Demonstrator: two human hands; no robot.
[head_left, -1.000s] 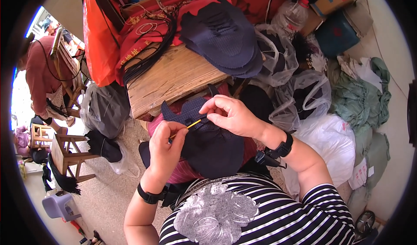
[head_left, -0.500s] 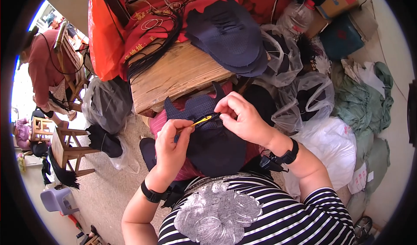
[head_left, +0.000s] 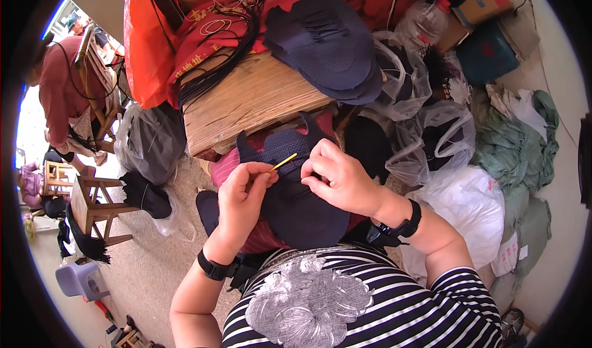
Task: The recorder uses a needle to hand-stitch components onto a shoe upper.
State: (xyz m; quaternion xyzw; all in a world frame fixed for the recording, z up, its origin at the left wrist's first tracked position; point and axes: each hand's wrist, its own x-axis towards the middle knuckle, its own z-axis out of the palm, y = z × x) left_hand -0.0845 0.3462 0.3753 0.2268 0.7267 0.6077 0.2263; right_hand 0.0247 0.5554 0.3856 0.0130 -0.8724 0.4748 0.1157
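A dark navy knitted fabric piece, shaped like a shoe upper (head_left: pixel 287 143), lies across my lap with two narrow prongs pointing away from me. Above its left side, my left hand (head_left: pixel 242 191) pinches a slim yellow crochet hook (head_left: pixel 284 162) between thumb and fingers, its tip slanting up to the right. My right hand (head_left: pixel 333 176) is closed in a pinch just right of the tip, apart from it, over the fabric's right side. What its fingertips hold, if anything, is too small to make out.
Ahead stands a wooden bench (head_left: pixel 253 101) bearing stacked navy knitted pieces (head_left: pixel 327 46) and a bundle of black cords (head_left: pixel 237 55). Plastic bags (head_left: pixel 431 138) and green cloth (head_left: pixel 512 138) lie at right. A wooden stool (head_left: pixel 92 203) and a bending person (head_left: pixel 65 89) are at left.
My right hand has drawn slightly away from the hook and lower. The hook has turned, its tip now standing free between my hands.
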